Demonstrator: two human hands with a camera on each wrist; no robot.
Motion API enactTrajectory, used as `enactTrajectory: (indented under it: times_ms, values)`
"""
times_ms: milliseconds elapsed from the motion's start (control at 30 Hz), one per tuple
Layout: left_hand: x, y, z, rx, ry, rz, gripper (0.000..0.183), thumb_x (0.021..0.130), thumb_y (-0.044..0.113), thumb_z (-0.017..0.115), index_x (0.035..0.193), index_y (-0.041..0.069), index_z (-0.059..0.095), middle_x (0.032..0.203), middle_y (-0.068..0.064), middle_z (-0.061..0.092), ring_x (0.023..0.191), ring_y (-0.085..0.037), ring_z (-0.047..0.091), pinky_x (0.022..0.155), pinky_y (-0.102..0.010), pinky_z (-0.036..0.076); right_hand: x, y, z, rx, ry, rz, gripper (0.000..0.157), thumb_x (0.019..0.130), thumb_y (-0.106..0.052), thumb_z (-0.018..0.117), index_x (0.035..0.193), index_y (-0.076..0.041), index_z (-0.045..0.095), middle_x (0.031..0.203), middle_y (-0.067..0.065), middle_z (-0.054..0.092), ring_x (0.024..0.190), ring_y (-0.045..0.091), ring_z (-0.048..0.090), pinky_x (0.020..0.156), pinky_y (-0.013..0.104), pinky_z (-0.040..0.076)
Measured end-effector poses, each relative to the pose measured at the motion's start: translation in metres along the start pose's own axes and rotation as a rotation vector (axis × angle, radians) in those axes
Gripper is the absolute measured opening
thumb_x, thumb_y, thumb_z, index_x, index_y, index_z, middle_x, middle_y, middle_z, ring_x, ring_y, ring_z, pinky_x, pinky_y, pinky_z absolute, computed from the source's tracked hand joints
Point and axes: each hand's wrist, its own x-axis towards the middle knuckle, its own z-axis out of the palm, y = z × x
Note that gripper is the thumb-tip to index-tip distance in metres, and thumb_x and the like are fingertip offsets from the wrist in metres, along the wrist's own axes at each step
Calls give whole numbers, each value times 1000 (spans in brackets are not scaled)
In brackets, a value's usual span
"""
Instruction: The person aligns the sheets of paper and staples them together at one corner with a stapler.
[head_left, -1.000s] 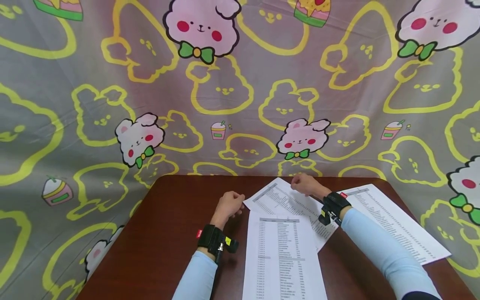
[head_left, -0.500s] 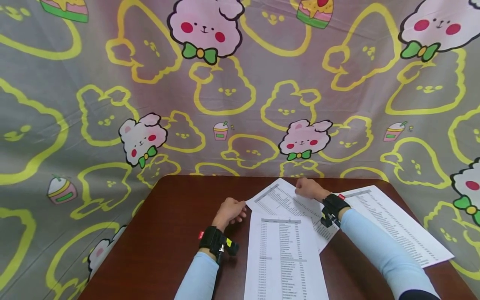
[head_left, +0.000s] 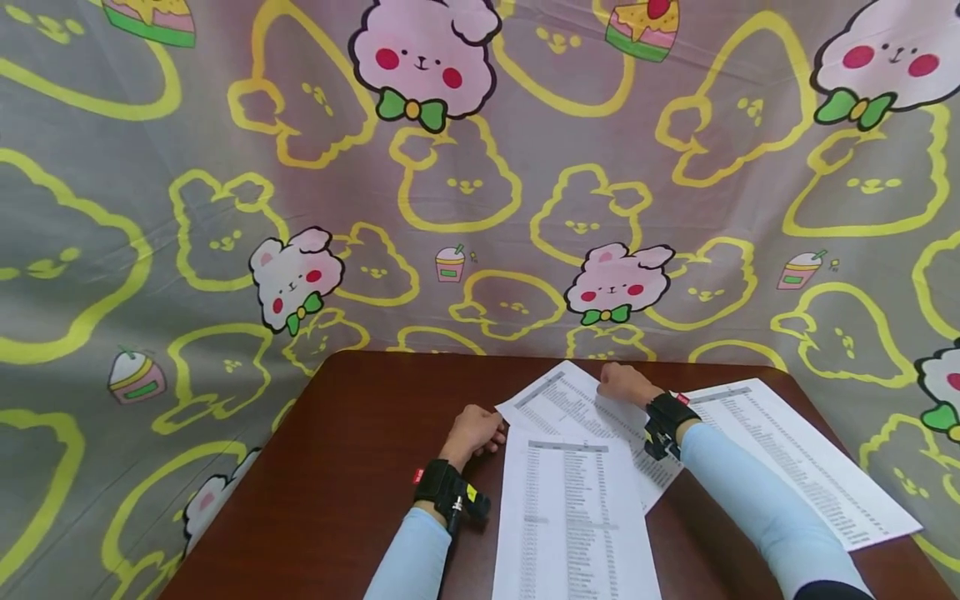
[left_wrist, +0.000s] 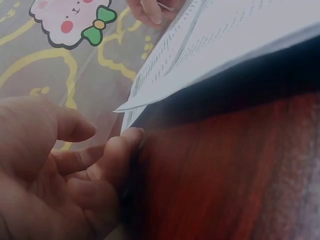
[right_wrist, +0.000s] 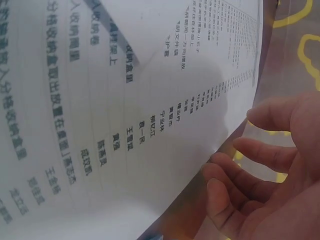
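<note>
On the brown table (head_left: 345, 467), three printed sheets lie overlapped. Left hand (head_left: 474, 430), fingers loosely curled and grasping nothing, rests at the 9 o'clock corner of the middle sheet (head_left: 581, 417). Right hand (head_left: 624, 385), relaxed and empty, rests at that sheet's 12 o'clock edge. Near sheet (head_left: 573, 525) overlaps it at 6 o'clock; far sheet (head_left: 795, 458) lies at 3 o'clock.

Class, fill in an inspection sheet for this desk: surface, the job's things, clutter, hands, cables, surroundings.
Surface: dark red-brown table, glossy.
Job's things: three printed sheets; middle sheet tilted, partly under front sheet; right sheet apart.
Clutter: nothing seen.
Hands: left hand loosely curled at the middle sheet's left corner; right hand at its far edge, grip unclear. Both wear black wrist bands.
Cables: nothing seen.
Surroundings: cartoon-bunny cloth hangs behind the table.
</note>
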Motion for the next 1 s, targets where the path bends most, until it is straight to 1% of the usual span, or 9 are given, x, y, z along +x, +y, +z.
enactTrajectory:
  times_ms: [100,200,333,467,567,767,867,1000]
  values:
    - [-1,-1,3,-11,-2,-4,27,93,23,54,80,7,71,65,-1,69,51,-13,60,43,-25,37,0,3,2,2,-10,25,28,91,-22,65,111,-3,61,94,12,64,81,27,60,77,39,51]
    - [-1,-2,2,-27,-3,-14,28,94,24,54,82,6,71,65,-2,69,51,-13,59,43,-25,37,1,4,0,0,-19,37,28,91,-22,64,111,-3,60,95,13,63,82,28,59,76,40,50]
    - [0,1,1,-59,-6,-11,29,94,25,54,84,4,71,68,-4,70,52,-13,61,44,-25,40,3,7,-2,-7,6,42,29,92,-22,62,111,-1,59,98,14,64,83,28,59,79,42,50]
    - [2,3,3,-113,-17,-8,29,95,24,53,90,1,70,71,-7,71,53,-14,63,45,-25,44,4,9,-2,13,21,56,33,92,-22,61,115,1,57,102,16,63,86,29,59,82,44,50]
    - [3,4,5,-129,-22,-30,28,95,22,53,92,0,70,72,-7,71,54,-14,64,44,-24,45,4,10,0,3,2,58,32,92,-23,61,115,0,57,100,15,63,85,29,58,79,43,49]
    - [7,8,9,-142,-54,-29,26,95,19,54,89,0,70,69,-4,67,52,-12,64,43,-23,43,7,10,4,-88,11,66,29,93,-24,59,112,-1,58,92,13,61,79,28,59,70,41,45]
    - [8,10,9,-143,-57,-38,24,94,19,56,89,0,71,68,-4,67,52,-13,64,43,-23,42,8,10,4,-95,16,62,29,93,-23,60,112,-1,58,91,13,61,78,28,59,70,41,46]
    - [8,11,8,-97,-41,-37,23,94,19,60,90,0,72,68,-5,66,52,-14,64,44,-24,42,7,7,4,-76,15,63,28,92,-21,62,111,-1,59,93,12,62,79,28,59,73,42,48]
